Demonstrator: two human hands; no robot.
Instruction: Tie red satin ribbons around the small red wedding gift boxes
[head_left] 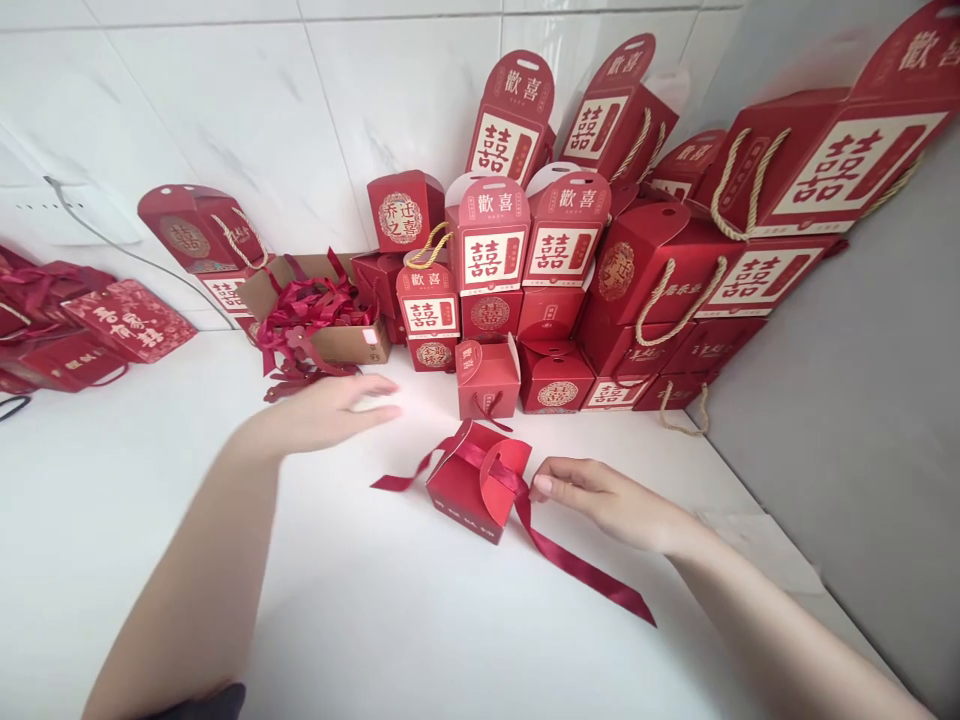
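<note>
A small red gift box (469, 500) rests on the white table in front of me, its curved top flaps folded over. A dark red satin ribbon (585, 570) is threaded across its top, with one tail trailing left and a longer one running to the lower right. At the box's right edge my right hand (600, 497) pinches the ribbon between thumb and curled fingers. My left hand (341, 408) is off to the left, empty, thumb and fingers apart. It hovers near an open cardboard box (352, 345) heaped with red ribbons (319, 300).
Stacked red gift boxes (491, 240) with rope handles fill the back and right. A single small box (487, 380) stands just behind the ribboned one. Red bags (82, 330) lie at far left beneath a cable (135, 245). A grey wall (862, 420) bounds the right side.
</note>
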